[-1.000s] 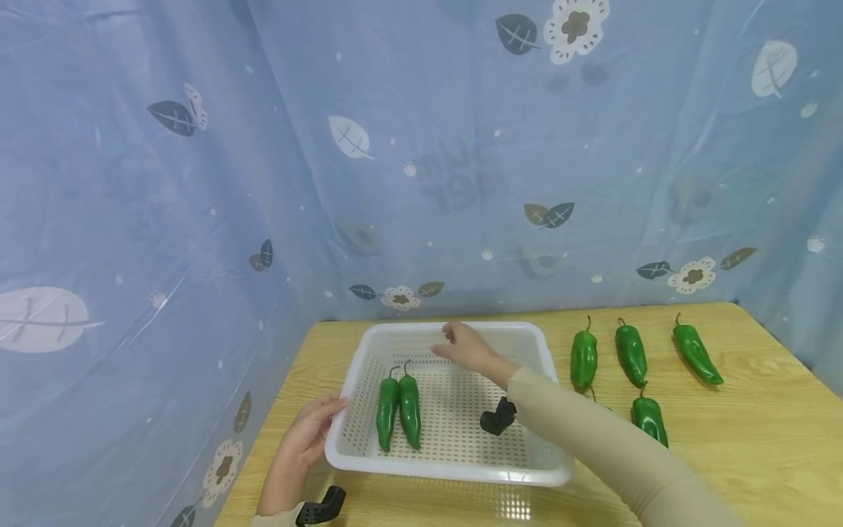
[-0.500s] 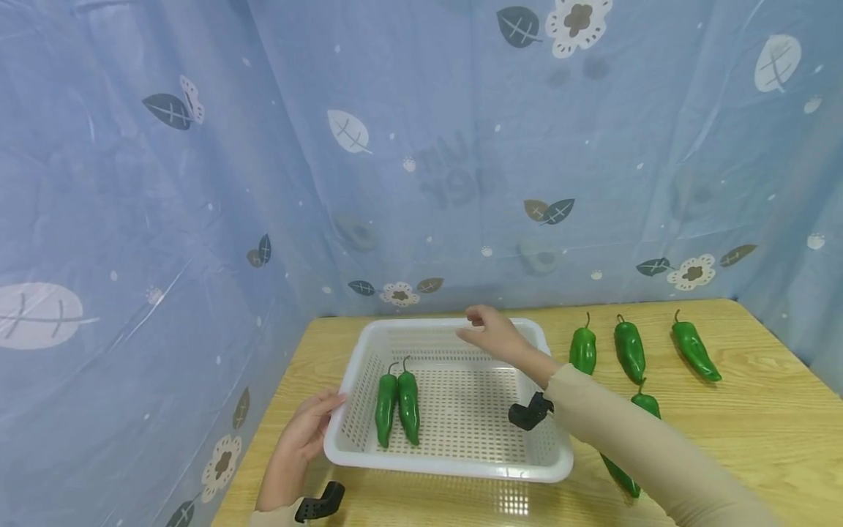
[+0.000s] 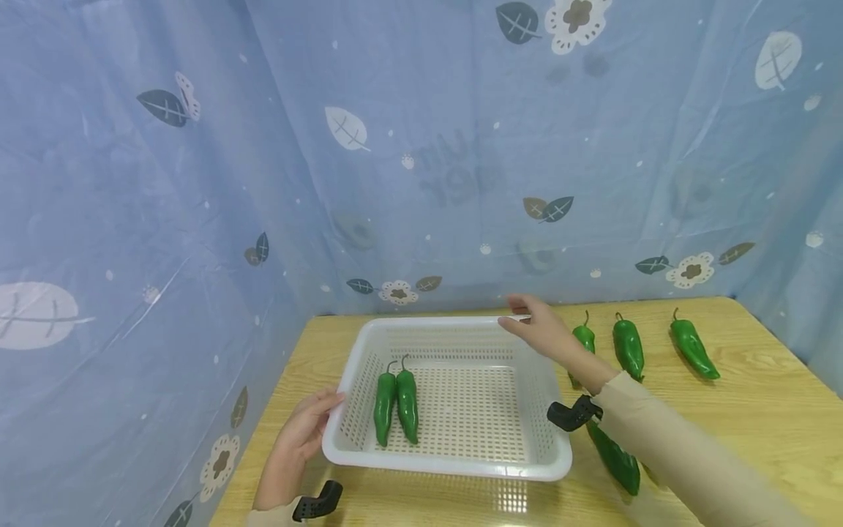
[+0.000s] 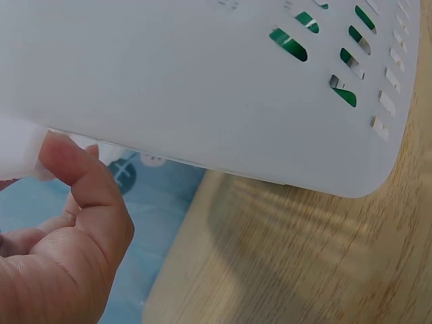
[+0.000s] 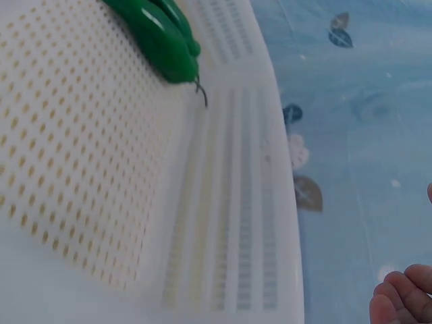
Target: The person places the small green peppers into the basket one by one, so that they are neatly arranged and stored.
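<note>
A white perforated plastic basket (image 3: pixel 448 466) stands on the wooden table with two green peppers (image 3: pixel 407 406) side by side in its left part. My left hand (image 3: pixel 307 428) grips the basket's left rim; in the left wrist view the thumb (image 4: pixel 64 155) presses at the rim's edge. Over the basket's back right corner is my right hand (image 3: pixel 543 331), fingers loosely bent and holding nothing. At the lower right of the right wrist view, only its fingertips (image 5: pixel 401 293) show. A green pepper (image 3: pixel 585 338) right of the basket is partly hidden behind this hand and wrist.
More green peppers lie on the table (image 3: pixel 744 432) to the right: one pepper (image 3: pixel 628 347) at the back, one pepper (image 3: pixel 693 350) farther right, and one pepper (image 3: pixel 615 461) partly under the right forearm. A blue patterned curtain (image 3: pixel 421 183) hangs behind and at the left.
My right hand has moved right, from above the basket's middle to its back right corner, staying empty. The left hand keeps its grip, and the two peppers in the basket stay put.
</note>
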### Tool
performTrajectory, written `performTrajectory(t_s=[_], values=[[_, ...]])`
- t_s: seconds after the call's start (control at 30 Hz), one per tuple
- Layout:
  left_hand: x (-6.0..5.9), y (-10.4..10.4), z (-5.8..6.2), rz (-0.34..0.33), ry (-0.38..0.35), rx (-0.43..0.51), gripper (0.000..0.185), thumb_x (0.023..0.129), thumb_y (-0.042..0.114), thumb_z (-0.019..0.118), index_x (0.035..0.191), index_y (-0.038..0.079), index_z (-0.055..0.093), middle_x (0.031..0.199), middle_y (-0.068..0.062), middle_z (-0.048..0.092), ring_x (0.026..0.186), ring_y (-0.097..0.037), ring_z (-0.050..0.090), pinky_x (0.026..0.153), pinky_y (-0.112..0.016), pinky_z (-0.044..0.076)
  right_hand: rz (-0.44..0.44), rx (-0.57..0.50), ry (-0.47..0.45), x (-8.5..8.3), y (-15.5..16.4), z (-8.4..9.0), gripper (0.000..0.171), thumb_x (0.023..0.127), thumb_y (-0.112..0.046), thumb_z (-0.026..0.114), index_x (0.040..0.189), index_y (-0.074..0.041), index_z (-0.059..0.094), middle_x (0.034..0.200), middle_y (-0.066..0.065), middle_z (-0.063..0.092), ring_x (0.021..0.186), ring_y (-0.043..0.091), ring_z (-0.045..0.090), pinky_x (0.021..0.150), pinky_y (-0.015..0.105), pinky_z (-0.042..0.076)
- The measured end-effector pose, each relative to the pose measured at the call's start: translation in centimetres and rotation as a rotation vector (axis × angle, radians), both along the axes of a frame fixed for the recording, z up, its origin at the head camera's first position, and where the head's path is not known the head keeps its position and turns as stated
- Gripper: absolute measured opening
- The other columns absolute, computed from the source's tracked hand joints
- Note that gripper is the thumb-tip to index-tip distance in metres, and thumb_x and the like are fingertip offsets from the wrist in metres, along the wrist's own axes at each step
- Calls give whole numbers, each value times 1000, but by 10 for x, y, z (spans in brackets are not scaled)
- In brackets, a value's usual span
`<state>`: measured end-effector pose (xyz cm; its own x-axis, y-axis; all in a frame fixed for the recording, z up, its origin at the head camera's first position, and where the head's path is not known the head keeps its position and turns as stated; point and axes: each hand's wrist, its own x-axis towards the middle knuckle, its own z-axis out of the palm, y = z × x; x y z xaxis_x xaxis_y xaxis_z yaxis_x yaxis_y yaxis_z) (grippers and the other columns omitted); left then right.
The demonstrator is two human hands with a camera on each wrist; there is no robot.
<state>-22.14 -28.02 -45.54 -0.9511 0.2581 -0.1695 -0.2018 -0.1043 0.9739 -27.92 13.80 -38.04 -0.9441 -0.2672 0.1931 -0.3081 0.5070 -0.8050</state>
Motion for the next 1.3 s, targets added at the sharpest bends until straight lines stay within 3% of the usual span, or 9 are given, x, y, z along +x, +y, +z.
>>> performTrajectory(t_s=[0.33, 0.7, 1.0, 1.3], values=[[-1, -1, 0, 8, -6, -21, 52, 100, 14, 45, 138, -15, 25, 111, -3, 62, 105, -15, 62, 90, -34, 53, -85, 32, -70, 12, 54, -4, 70, 97, -41, 50, 144, 5, 27, 143, 30, 34, 130, 46, 34, 101, 57, 38], [-2, -1, 0, 3, -10, 9, 44, 99, 12, 45, 133, -14, 33, 108, -1, 64, 103, -15, 63, 89, -32, 53, -239, 64, -103, 43, 110, -32, 71, 99, -42, 44, 143, 10, 26, 138, 35, 36, 124, 50, 37, 94, 61, 40], [-2, 0, 2, 8, -10, -10, 48, 100, 13, 45, 134, -16, 30, 109, -3, 63, 105, -15, 62, 89, -32, 53, -300, 86, -190, 67, 141, -54, 75, 99, -45, 42, 143, 12, 22, 139, 39, 30, 124, 54, 33, 90, 62, 40], [-2, 0, 4, -7, -15, 8, 52, 100, 14, 45, 137, -17, 26, 112, -4, 63, 106, -16, 62, 91, -33, 52, -316, 102, -189, 83, 156, -82, 72, 100, -38, 44, 140, 18, 23, 136, 42, 32, 120, 55, 36, 89, 61, 42]])
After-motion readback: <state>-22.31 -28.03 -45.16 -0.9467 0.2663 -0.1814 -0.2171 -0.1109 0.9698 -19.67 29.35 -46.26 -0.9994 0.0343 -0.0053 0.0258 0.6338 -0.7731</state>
